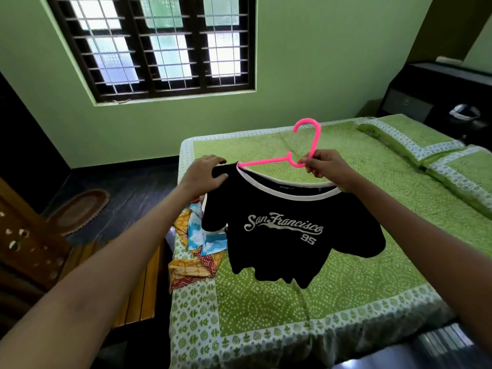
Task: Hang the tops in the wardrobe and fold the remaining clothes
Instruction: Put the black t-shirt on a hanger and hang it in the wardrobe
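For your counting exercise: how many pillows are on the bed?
2: one pillow at the bed's far right corner, the other pillow beside it, nearer the camera, partly cut off by the frame.

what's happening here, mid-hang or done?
Mid-hang. A person stands at a bed and holds up a black T-shirt on a pink hanger. The right hand pinches the hanger at the base of its hook; the left hand grips the shirt's shoulder over the hanger's left arm, apparently seating it. The shirt hangs above the green bedspread, not yet in a wardrobe. A pile of patterned clothes lies unfolded at the bed's left edge.
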Motion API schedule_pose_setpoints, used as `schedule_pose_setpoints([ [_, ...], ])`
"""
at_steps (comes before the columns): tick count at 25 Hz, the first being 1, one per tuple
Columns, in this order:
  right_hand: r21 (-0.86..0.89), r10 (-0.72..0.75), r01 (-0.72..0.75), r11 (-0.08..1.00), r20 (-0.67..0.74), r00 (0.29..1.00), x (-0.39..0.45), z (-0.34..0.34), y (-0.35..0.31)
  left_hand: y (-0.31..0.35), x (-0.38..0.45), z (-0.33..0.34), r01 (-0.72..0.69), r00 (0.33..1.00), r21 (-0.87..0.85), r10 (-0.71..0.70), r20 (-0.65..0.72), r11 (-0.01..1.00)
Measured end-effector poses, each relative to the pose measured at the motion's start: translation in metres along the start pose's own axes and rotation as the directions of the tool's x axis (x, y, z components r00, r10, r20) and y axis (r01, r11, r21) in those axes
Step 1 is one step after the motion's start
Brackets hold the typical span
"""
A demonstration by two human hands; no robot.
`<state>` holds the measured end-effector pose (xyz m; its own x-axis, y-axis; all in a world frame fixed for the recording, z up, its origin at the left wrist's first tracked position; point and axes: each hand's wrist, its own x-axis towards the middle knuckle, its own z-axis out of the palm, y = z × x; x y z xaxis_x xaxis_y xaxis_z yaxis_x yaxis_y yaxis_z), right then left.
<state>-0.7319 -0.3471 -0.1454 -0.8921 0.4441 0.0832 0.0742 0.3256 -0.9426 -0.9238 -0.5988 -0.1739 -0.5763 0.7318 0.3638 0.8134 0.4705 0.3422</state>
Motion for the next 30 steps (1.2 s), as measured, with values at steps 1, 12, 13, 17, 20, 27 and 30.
schedule_pose_setpoints([
  [1, -0.002, 0.000, 0.000, 1.000, 0.007, 1.000, 0.001, 0.002, -0.002, 0.008, 0.001, 0.006, -0.028, 0.997, 0.042, 0.031, -0.074, 0.999],
  [12, -0.003, 0.007, -0.008, 1.000, -0.068, 0.998, 0.000, 0.021, -0.004, 0.063, 0.028, 0.044, 0.288, 0.958, 0.189, -0.283, -0.055, 0.939],
  [13, -0.004, 0.009, -0.010, 1.000, -0.075, 0.997, -0.001, 0.021, -0.003, 0.065, 0.029, 0.046, 0.290, 0.957, 0.128, -0.284, -0.061, 0.948],
  [17, -0.016, 0.000, -0.002, 1.000, -0.081, 0.997, -0.005, 0.022, -0.003, 0.068, 0.030, 0.052, 0.342, 0.940, 0.175, -0.338, -0.057, 0.923],
  [20, -0.051, -0.023, 0.020, 0.999, -0.075, 0.997, -0.007, 0.023, -0.005, 0.067, 0.033, 0.055, 0.393, 0.916, 0.296, -0.398, -0.047, 0.870],
  [27, -0.195, -0.050, 0.028, 0.980, -0.107, 0.993, -0.006, 0.027, 0.005, 0.064, 0.037, 0.058, 0.261, 0.957, 0.380, -0.290, 0.021, 0.887],
  [30, -0.200, -0.038, 0.016, 0.980, -0.104, 0.994, -0.006, 0.023, 0.011, 0.064, 0.042, 0.052, 0.212, 0.976, 0.298, -0.215, -0.021, 0.931],
])
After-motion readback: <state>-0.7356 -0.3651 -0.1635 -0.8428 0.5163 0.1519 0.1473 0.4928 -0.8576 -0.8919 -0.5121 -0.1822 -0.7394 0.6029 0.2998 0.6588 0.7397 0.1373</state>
